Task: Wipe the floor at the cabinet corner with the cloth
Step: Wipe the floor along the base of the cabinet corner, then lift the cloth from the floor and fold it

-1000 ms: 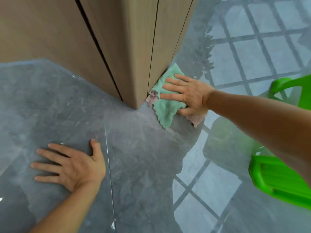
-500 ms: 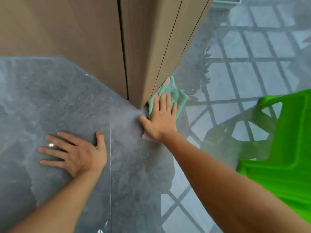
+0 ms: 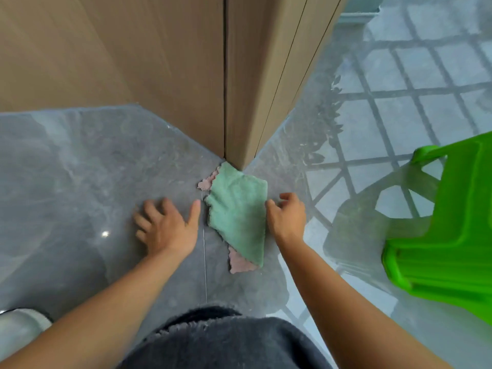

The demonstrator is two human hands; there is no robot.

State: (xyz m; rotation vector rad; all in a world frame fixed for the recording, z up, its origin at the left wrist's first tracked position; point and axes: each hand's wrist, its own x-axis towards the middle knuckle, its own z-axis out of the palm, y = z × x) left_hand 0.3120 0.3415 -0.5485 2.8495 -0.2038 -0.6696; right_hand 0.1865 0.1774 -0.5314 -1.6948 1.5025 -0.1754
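A fuzzy green cloth with pink backing [image 3: 238,213] lies flat on the glossy grey stone floor [image 3: 80,166], its top tip touching the tan wooden cabinet corner [image 3: 238,102]. The left hand [image 3: 167,226] rests spread on the floor just beside it. The right hand [image 3: 287,218], fingers loosely curled, touches the cloth's right edge, gripping nothing.

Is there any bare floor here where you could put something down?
Yes: the grey floor left of the left hand, along the cabinet front. Crowded: the cabinet corner, where cloth lies between both hands, right hand beside it, green chair at right.

Bare forearms, dark fleecy garment [image 3: 226,342]
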